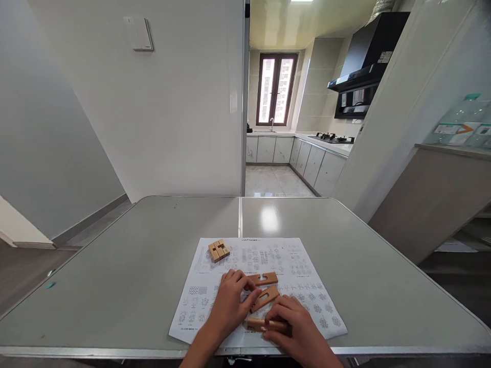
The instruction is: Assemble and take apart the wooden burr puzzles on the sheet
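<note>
Your right hand [292,323] pinches the near bar [254,323]; your left hand [233,297], loosely curled, thumb at the slotted bar [272,292] between both, grip unclear. Risk: right-hand slip could knock the latter askew.

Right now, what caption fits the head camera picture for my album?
Left hand and right hand with notched wooden pieces on a printed sheet.

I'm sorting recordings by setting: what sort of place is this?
Probably a home, with a kitchen beyond the table: through the opening you can see a hob, a black range hood and a faucet in front of a window.
</note>
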A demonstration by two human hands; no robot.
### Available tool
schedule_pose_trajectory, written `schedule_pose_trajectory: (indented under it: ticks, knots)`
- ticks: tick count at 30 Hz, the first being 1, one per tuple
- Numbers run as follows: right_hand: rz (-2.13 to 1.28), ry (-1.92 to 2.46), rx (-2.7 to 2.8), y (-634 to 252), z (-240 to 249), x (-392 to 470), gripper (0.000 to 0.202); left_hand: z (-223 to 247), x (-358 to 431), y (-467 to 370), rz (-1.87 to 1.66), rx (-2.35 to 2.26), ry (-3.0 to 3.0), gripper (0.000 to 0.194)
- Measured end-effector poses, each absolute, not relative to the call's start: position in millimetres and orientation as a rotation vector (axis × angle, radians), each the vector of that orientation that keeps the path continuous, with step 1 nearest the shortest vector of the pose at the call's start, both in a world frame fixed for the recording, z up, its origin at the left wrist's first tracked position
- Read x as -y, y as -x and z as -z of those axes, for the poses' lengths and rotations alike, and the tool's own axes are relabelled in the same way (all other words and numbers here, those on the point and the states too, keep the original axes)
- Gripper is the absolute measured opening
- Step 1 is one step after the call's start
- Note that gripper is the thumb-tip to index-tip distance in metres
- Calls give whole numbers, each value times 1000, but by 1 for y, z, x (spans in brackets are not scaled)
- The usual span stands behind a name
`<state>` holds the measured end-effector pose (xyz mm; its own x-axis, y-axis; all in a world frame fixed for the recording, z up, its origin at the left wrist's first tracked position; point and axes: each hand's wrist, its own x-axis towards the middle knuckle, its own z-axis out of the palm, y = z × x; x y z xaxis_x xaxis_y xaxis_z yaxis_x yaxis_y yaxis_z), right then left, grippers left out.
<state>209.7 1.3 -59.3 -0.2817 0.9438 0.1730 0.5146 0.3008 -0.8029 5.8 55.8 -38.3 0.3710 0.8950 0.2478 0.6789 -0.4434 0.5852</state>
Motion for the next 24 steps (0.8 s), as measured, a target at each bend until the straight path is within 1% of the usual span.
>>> schedule_pose_trajectory:
  ticks: [6, 10, 17, 20, 24]
  knots:
    - [-926, 1244, 1833, -212, 62, -1, 12, 42, -53, -5, -744, -1371, -2281, 21]
    - [-944, 1210, 1722, -216, 72, -4, 20, 41, -54, -5, -717, -1371, -2291, 16]
    - [-918, 1231, 1636, -215, 75, -4, 29, 34, -49, -5, -673, -1314, -2359, 20]
    - [-922, 1242, 1599, -214, 73, -4, 33, 35, -47, -4, -671, -1282, -2403, 18]
    - [-1026, 1221, 1566, -215, 76, -4, 36, 39, -45, -4, -674, -1192, -2478, 12]
